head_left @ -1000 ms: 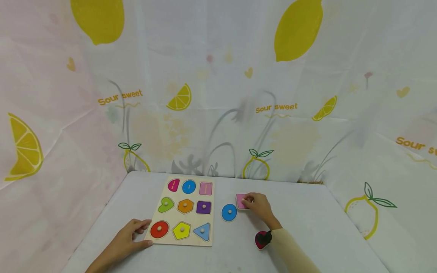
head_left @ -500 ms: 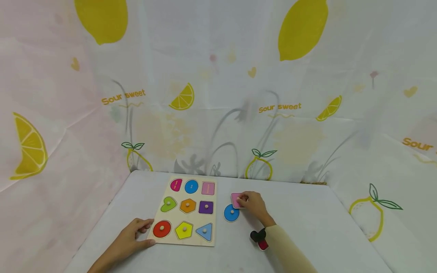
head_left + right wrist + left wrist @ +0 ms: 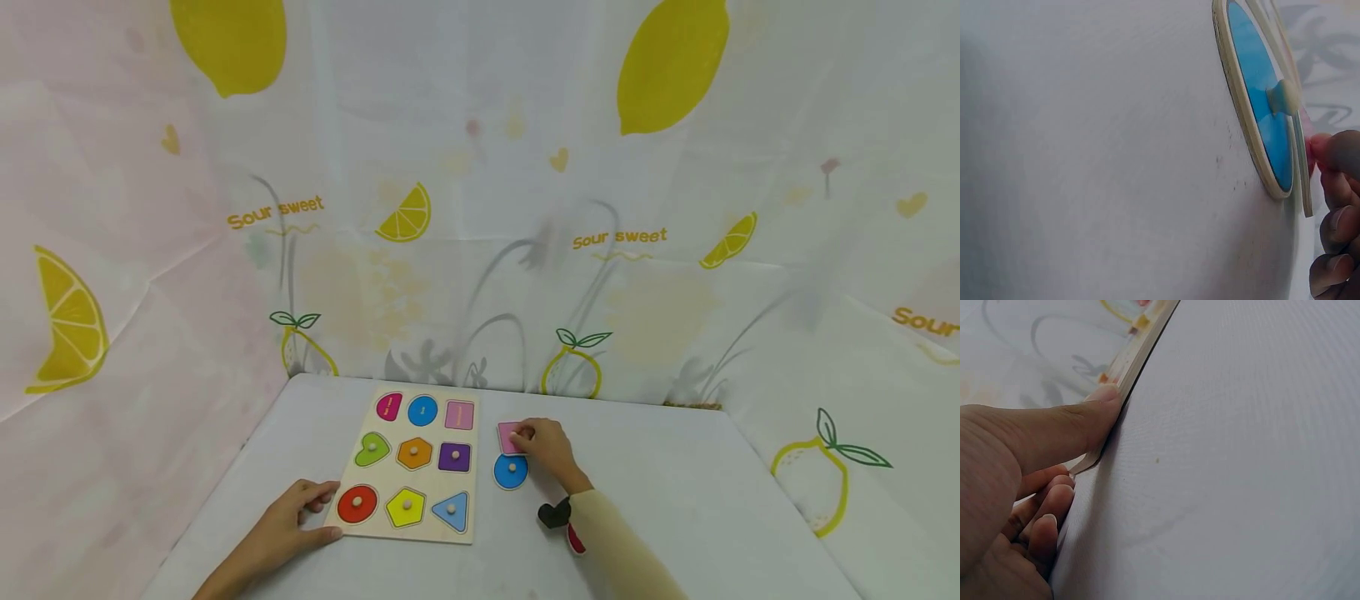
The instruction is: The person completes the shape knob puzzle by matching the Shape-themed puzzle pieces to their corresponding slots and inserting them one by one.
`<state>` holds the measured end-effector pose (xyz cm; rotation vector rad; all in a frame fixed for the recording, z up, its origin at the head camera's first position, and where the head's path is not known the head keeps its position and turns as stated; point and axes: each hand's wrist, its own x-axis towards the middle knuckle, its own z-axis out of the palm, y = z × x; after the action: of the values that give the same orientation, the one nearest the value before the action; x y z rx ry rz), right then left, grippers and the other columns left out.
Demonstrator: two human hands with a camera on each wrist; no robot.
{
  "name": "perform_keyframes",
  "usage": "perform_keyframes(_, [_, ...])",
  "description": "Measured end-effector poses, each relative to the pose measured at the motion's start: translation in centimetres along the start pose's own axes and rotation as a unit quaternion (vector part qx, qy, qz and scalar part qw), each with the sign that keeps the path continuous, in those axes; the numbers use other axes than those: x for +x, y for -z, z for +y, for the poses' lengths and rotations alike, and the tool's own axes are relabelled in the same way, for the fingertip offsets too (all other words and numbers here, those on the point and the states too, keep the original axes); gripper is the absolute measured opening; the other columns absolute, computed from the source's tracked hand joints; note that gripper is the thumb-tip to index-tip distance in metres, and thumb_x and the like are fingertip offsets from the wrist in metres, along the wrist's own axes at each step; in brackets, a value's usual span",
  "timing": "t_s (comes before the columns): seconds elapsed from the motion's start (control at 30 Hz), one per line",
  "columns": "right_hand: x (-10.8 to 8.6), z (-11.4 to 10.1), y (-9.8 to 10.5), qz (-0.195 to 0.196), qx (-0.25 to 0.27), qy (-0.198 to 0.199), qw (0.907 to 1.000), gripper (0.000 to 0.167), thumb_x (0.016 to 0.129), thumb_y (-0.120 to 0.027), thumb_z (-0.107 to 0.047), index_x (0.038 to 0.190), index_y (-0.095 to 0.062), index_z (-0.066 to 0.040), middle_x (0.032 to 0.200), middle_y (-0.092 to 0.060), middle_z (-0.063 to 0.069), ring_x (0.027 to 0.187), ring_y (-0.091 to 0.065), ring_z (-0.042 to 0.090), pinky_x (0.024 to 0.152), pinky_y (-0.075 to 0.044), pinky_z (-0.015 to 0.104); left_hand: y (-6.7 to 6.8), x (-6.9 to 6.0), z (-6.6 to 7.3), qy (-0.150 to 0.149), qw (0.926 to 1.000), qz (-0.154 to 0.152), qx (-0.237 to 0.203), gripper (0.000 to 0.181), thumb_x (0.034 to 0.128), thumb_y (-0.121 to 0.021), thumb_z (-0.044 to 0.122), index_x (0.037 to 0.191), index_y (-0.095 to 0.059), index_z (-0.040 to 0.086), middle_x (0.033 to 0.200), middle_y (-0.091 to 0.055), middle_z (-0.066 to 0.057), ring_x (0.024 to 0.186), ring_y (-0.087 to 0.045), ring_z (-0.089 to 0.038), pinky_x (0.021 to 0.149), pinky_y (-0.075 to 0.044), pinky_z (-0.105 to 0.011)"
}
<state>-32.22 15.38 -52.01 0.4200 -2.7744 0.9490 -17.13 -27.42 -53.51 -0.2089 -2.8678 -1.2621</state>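
Observation:
A wooden peg puzzle board (image 3: 465, 483) lies flat on the table. My left hand (image 3: 288, 523) holds its near left corner, thumb (image 3: 1094, 419) along the front edge and curled fingers at the left side. To the right of the board, my right hand (image 3: 547, 450) pinches a pink square puzzle piece (image 3: 507, 437) at its knob, which the fingertips mostly cover. Seen edge-on in the right wrist view, the square is just beyond a blue round piece (image 3: 1257, 81) with a wooden knob. Whether the two touch I cannot tell.
Knobbed shapes fill the board's middle and front rows, including a red circle (image 3: 357, 503) and a purple square (image 3: 454, 457). Its back row shows knobless spots. Partly hidden by the right sleeve (image 3: 618, 542) is a dark red piece (image 3: 576, 540). A lemon-print cloth (image 3: 480, 208) encloses the table (image 3: 660, 467).
My right hand has shifted left with the pink square, toward the board and to just behind the blue circle. My left hand keeps its place at the board's corner.

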Motion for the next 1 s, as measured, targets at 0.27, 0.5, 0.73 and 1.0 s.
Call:
perform_keyframes(0.27, [0.8,-1.2,-1.0,-0.006,-0.006,0.01,0.9999,0.015,0.093,-0.078,-0.025,0.092,-0.076,-0.01,0.071,-0.053,-0.007,0.067,-0.048,0.01,0.056,-0.039,0.025,0.0,-0.1,-0.2,0.004,1.0,0.0,0.001,0.072,0.0765,-0.092,0.033,0.136,-0.064,0.003,0.108,-0.056,0.0,0.095,-0.05,-0.008,0.079,-0.045,-0.023])
perform_keyframes(0.5, [1.4,-2.3,-1.8,-0.01,0.002,0.017,0.9998,0.016,0.093,-0.078,-0.026,0.094,-0.077,-0.01,0.072,-0.055,-0.007,0.069,-0.049,0.01,0.057,-0.041,0.025,0.0,-0.1,-0.4,0.006,1.0,-0.002,0.0,0.073,0.0766,-0.091,0.033,0.137,-0.063,0.003,0.109,-0.056,0.001,0.095,-0.05,-0.008,0.079,-0.045,-0.023])
perform_keyframes(0.73, [2.0,-3.4,-2.7,-0.016,0.027,0.029,0.9991,0.016,0.094,-0.077,-0.025,0.093,-0.077,-0.009,0.07,-0.054,-0.007,0.066,-0.048,0.009,0.056,-0.039,0.024,-0.1,0.0,-0.5,0.003,1.0,-0.003,-0.005,0.072,0.0769,-0.091,0.034,0.136,-0.064,0.003,0.108,-0.056,0.0,0.094,-0.05,-0.008,0.079,-0.045,-0.023])
perform_keyframes(1.0, [3.0,-4.3,-3.7,-0.02,0.027,0.044,0.9984,0.015,0.094,-0.077,-0.026,0.093,-0.077,-0.011,0.069,-0.054,-0.008,0.064,-0.048,0.008,0.055,-0.04,0.024,0.0,0.0,-0.4,-0.005,1.0,-0.001,-0.001,0.072,0.0771,-0.091,0.035,0.137,-0.064,0.005,0.109,-0.057,0.001,0.094,-0.05,-0.007,0.08,-0.046,-0.023])
